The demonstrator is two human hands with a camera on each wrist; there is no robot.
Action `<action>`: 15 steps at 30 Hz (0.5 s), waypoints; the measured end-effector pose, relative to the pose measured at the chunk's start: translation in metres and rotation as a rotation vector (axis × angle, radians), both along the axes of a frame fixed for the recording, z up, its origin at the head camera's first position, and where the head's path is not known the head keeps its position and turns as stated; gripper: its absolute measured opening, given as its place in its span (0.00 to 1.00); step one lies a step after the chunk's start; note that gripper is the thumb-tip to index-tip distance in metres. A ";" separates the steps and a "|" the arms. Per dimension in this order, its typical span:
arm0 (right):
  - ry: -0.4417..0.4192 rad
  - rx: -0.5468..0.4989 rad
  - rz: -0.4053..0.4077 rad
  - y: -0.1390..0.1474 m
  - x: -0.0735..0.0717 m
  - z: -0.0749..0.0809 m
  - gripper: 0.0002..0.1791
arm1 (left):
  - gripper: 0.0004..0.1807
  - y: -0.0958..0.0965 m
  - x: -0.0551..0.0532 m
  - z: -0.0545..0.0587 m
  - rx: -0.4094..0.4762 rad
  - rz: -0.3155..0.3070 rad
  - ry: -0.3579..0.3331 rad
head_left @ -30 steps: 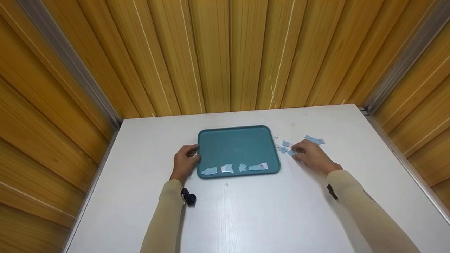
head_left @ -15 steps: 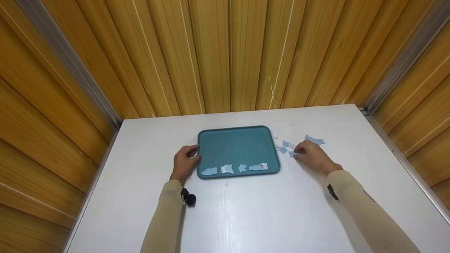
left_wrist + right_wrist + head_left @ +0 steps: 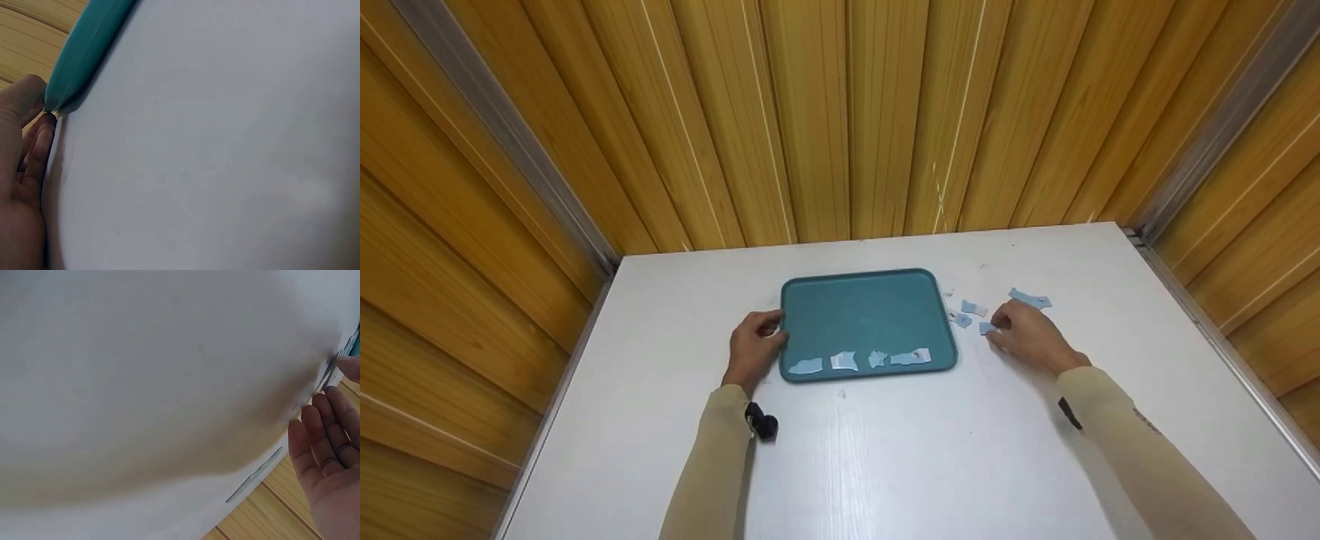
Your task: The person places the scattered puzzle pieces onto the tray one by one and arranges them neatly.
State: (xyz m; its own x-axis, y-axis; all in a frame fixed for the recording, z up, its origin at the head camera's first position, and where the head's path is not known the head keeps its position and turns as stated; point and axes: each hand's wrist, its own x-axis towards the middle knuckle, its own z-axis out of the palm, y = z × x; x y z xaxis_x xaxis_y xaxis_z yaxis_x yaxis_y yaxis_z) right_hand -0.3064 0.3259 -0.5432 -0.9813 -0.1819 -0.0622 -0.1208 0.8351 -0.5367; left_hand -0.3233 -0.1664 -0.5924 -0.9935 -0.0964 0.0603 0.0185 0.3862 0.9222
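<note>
My left hand (image 3: 751, 345) holds the left rim of a teal tray (image 3: 859, 307) between thumb and fingers; the left wrist view shows the tray's edge (image 3: 84, 56) at those fingertips. Light blue puzzle pieces lie in a row along the tray's near side, among them a long one (image 3: 911, 357) and a pale one (image 3: 844, 361). To the right of the tray, my right hand (image 3: 1029, 336) pinches a small blue puzzle piece (image 3: 986, 328) between thumb and index finger, low over the table. Its far part is hidden by the fingers.
Between tray and right hand lie two loose pieces, one with a pink end (image 3: 974, 308) and one by the rim (image 3: 962, 319). A longer piece (image 3: 1030, 298) lies beyond the right hand. The white table (image 3: 885, 457) meets a wood-patterned wall (image 3: 810, 150) behind.
My right hand has drawn slightly to the right with the small blue puzzle piece, away from the two loose pieces. The left hand and the tray have stayed in place.
</note>
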 end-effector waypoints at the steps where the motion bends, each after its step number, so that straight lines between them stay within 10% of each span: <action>1: -0.007 -0.005 -0.007 0.000 0.000 0.000 0.16 | 0.22 0.000 0.000 0.000 0.000 0.000 0.001; 15: 0.026 -0.104 -0.008 -0.011 0.004 0.002 0.18 | 0.22 0.000 0.002 0.001 -0.002 0.014 -0.035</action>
